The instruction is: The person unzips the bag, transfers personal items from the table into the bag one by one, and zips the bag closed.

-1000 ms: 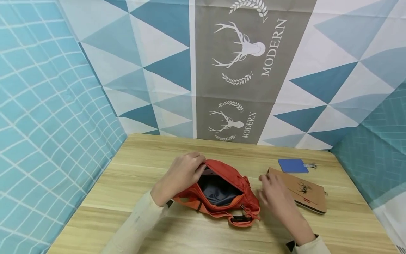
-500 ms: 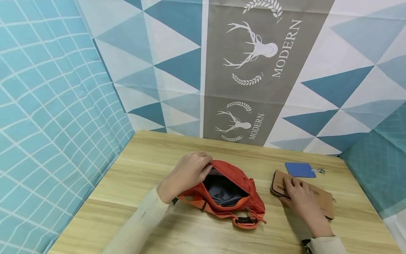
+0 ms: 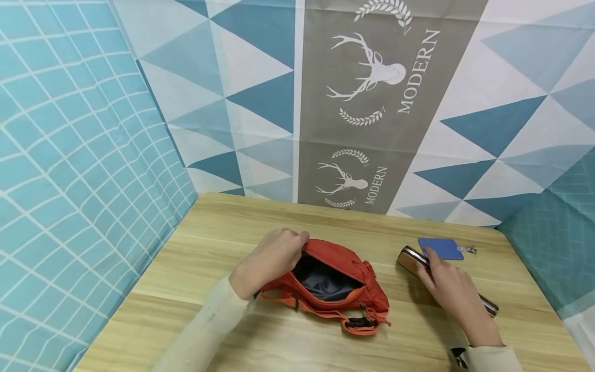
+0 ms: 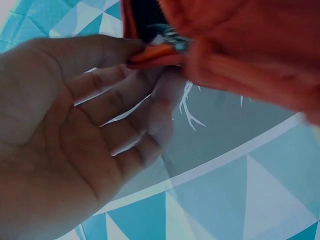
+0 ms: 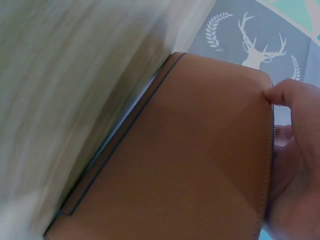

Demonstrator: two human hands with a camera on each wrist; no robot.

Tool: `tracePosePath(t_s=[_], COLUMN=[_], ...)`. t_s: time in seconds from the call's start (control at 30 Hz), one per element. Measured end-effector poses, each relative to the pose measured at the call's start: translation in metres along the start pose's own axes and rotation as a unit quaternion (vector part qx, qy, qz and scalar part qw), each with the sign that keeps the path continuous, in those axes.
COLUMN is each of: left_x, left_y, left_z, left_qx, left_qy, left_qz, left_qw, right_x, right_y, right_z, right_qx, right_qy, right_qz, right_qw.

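Observation:
A red waist bag (image 3: pixel 372 289) lies on the table with its main pocket gaping and a dark lining inside. My left hand (image 3: pixel 274 258) pinches the bag's edge at its upper left; in the left wrist view, thumb and fingertips hold the red fabric (image 4: pixel 240 60) beside a metal zipper pull (image 4: pixel 175 39). On the right, my right hand (image 3: pixel 451 289) grips a tan zippered wallet (image 3: pixel 409 261) by its top edge. The wallet stands tilted up on its long side. From the right wrist, its flat tan face (image 5: pixel 200 140) shows, with the thumb on that face.
A blue card holder (image 3: pixel 441 248) with a clear strap and clip lies just behind the wallet. The wooden table (image 3: pixel 223 222) meets patterned cloth walls at the back and both sides. An orange strap with a black buckle (image 3: pixel 360 323) lies at the bag's front.
My right hand has moved right from beside the bag to the wallet, taken hold of it and tipped it up on edge. The left hand stays at the bag's edge.

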State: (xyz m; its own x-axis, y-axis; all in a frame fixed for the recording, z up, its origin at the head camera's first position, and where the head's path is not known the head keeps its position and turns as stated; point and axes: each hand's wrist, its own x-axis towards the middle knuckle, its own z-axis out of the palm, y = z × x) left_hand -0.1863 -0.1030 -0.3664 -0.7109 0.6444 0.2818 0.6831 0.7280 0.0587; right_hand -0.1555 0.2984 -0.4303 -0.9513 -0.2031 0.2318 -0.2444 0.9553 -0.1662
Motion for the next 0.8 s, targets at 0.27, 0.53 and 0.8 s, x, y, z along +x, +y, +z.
tracePosePath(t_s=[0.27,0.53,0.8], left_x=[-0.006,-0.002,0.001], left_y=[0.003,0.002,0.005], left_z=[-0.004,-0.005,-0.007], left_qx=[0.002,-0.063,-0.051], left_qy=[-0.075,0.003,0.052], left_qz=[-0.028,0.033,0.047], left_qw=[0.9968,0.9974,0.9962], right_x=[-0.001,-0.011,-0.012], right_y=[0.002,0.002,-0.008], right_z=[-0.005,-0.009,-0.025], right_qx=[0.021,-0.071,-0.071], right_qy=[-0.019,0.077,0.033], right_qz=[0.008,-0.018,-0.016], right_qw=[1.0,0.994,0.997])
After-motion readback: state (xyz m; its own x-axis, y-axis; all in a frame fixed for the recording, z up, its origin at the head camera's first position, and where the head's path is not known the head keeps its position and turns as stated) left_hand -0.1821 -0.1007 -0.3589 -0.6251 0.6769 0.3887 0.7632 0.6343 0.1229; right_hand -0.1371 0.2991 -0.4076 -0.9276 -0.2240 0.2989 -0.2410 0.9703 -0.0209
